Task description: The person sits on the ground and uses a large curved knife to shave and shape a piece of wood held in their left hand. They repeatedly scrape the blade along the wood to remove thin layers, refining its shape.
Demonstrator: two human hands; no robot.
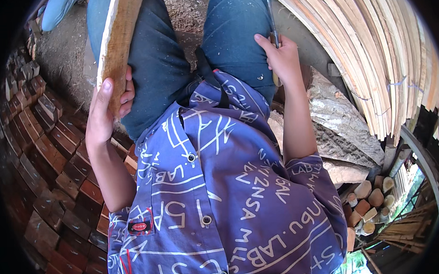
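My left hand (108,100) is wrapped round the lower end of a wooden board (118,46), thumb on its face and fingers on the far edge. The board stands tilted over my left thigh, its pale rough edge to the left, and its upper end runs out of the picture. In my right hand (280,57), beside my right thigh, is a blade tool with a wooden handle (276,80). Its narrow dark metal part (270,12) points away from me; seen edge-on, its exact kind cannot be told. The tool and the board are well apart.
Stacked reddish-brown wood blocks (51,155) fill the left side. Long pale wood strips (366,45), tied in bundles, stand at the right. Below them lie a rough log (337,116) and several cut round ends (375,197). Wood dust covers the ground (188,12) ahead.
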